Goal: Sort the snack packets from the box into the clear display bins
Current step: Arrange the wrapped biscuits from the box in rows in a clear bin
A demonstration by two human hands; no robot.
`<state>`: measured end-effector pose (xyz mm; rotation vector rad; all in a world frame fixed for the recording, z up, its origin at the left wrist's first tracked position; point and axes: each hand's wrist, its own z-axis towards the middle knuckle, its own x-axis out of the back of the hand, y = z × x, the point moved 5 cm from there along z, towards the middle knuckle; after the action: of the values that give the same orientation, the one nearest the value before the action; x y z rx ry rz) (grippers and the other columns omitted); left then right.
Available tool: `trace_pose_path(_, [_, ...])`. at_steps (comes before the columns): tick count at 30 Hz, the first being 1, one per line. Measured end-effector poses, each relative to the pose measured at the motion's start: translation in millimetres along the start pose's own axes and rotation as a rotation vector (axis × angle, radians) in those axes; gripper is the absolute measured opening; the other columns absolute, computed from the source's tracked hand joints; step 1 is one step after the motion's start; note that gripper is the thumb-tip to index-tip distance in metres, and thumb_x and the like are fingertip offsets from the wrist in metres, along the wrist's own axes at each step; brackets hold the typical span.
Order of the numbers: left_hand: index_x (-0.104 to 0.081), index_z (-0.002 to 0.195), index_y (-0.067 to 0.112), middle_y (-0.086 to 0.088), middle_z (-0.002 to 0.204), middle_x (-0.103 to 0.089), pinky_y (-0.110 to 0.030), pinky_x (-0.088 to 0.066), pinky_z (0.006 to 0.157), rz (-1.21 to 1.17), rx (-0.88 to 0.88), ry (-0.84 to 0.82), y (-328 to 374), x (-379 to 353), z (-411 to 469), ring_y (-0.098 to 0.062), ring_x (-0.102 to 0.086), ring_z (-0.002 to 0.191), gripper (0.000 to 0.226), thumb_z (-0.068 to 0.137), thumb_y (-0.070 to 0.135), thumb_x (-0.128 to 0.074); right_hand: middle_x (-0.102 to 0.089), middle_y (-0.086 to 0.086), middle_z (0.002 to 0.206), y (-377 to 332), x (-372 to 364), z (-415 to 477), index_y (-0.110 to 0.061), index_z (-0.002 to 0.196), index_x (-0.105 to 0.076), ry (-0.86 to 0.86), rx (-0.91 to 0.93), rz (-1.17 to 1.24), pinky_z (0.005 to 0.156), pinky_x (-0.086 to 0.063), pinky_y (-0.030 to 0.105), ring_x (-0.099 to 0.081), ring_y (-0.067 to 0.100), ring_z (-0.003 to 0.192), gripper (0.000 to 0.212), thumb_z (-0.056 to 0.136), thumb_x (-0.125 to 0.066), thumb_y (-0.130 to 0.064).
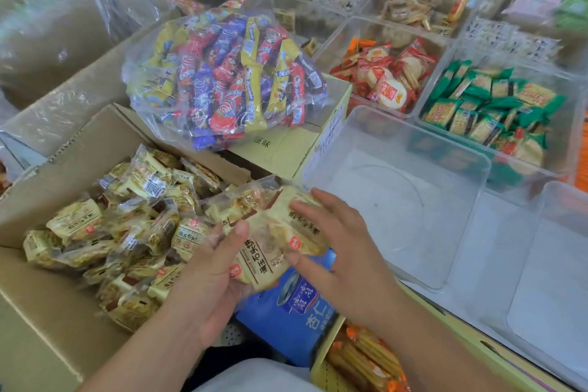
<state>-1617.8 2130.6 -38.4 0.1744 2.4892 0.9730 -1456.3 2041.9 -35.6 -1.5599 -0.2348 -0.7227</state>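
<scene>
A bunch of pale yellow snack packets (pixel 270 242) was held between both hands above the right edge of the cardboard box (pixel 47 312), just beside the empty clear bin (pixel 397 200). The left hand (pixel 210 277) was cupped under the bunch, its fingers curled beneath and its thumb clamped on the top packet. The right hand (pixel 343 251) was laid over the far side of the bunch, its fingers nearly straight and close together, pressed flat on the wrappers, with the thumb against their near edge.

Many more packets of the same kind (pixel 127 232) were heaped loosely in the box, mostly towards its far right corner. A blue carton (pixel 286 312) was seen directly below the hands. Beyond the box, a clear bag of red, yellow and purple sweets (pixel 229 73) was resting on a second, closed carton (pixel 286 143). Behind the empty bin, one bin was filled with red packets (pixel 381 73) and the next with green packets (pixel 486 105). Further bins towards the far edge were blurred.
</scene>
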Motion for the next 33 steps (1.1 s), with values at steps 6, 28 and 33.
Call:
trace_pose_path(6, [-0.059, 0.138, 0.020, -0.012, 0.122, -0.075, -0.044, -0.064, 0.065, -0.074, -0.071, 0.068, 11, 11, 3, -0.031, -0.075, 0.105, 0.063, 0.080, 0.044, -0.068, -0.057, -0.025, 0.121, 74, 38, 35, -0.047, 0.126, -0.049, 0.078, -0.304, 0.121, 0.087, -0.041, 0.017, -0.053, -0.011, 0.112, 0.047, 0.083, -0.056, -0.065])
trace_pose_path(28, [-0.073, 0.121, 0.015, -0.016, 0.119, -0.075, -0.052, -0.063, 0.066, -0.281, -0.048, 0.120, 7, 46, -14, -0.038, -0.075, 0.102, 0.043, 0.083, 0.033, -0.066, -0.042, 0.006, 0.158, 186, -29, 81, -0.027, 0.155, -0.036, -0.494, -0.516, -0.291, 0.113, -0.030, 0.034, -0.040, 0.027, 0.142, 0.052, 0.108, -0.031, -0.048])
trace_pose_path(33, [-0.069, 0.124, 0.020, -0.018, 0.122, -0.074, -0.060, -0.062, 0.075, -0.338, -0.022, 0.092, 11, 40, -13, -0.044, -0.072, 0.105, 0.045, 0.096, 0.049, -0.050, -0.056, -0.001, 0.144, 124, -8, 78, -0.025, 0.143, -0.052, -0.168, -0.419, -0.207, 0.100, -0.038, 0.031, -0.052, 0.019, 0.129, 0.047, 0.103, -0.045, -0.050])
